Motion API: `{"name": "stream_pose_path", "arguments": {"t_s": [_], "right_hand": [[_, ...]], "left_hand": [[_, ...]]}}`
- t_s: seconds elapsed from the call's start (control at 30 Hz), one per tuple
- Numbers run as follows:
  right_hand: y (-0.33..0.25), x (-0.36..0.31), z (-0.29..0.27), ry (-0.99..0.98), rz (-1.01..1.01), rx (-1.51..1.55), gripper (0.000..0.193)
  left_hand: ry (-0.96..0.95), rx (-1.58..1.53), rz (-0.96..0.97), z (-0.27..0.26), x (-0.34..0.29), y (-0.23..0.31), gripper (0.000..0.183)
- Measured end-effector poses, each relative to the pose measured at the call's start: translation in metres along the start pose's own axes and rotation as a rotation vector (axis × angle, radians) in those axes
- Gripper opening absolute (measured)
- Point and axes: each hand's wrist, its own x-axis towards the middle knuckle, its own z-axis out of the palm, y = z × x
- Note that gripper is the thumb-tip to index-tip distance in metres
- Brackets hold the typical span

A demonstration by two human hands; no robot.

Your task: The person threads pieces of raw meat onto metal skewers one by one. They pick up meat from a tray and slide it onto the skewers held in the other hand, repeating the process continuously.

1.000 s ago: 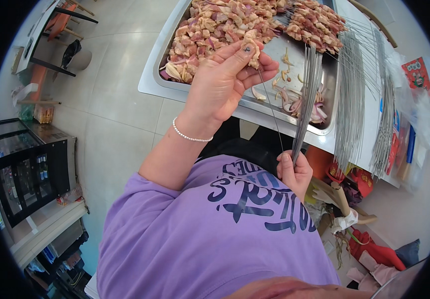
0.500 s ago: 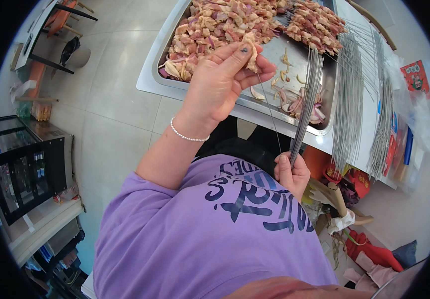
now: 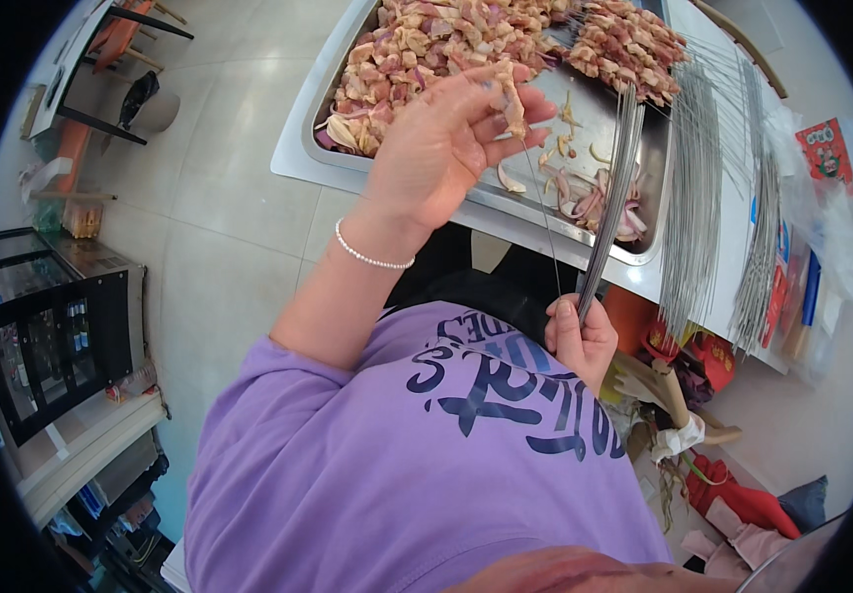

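My left hand [image 3: 431,148] pinches a meat piece [image 3: 512,107] at the upper end of a thin skewer [image 3: 544,214], meat pile [image 3: 436,44] beyond it. My right hand [image 3: 585,341] is clamped on that skewer's base and a skewer bundle [image 3: 608,217], presumably for ready spares.

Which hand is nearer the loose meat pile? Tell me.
Left. The left hand is at the near edge of the loose meat pile; the right hand is farther, by the purple shirt, holding skewers.
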Motion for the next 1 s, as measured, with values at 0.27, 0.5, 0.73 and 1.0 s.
{"name": "stream_pose_path", "arguments": {"t_s": [0.27, 0.5, 0.73, 1.0], "right_hand": [[0.001, 0.0, -0.001, 0.004, -0.004, 0.017, 0.013], [0.002, -0.001, -0.003, 0.004, 0.011, 0.014, 0.013], [0.003, -0.001, 0.0, 0.001, 0.024, 0.042, 0.014], [0.002, 0.0, 0.003, -0.005, 0.022, 0.057, 0.015]], "left_hand": [[-0.078, 0.147, 0.124, -0.007, 0.01, -0.007, 0.028], [-0.068, 0.401, 0.218, -0.002, 0.007, -0.005, 0.027], [-0.072, 0.271, 0.217, -0.001, 0.005, -0.011, 0.023], [-0.072, 0.261, 0.218, -0.001, 0.0, -0.012, 0.022]]}}
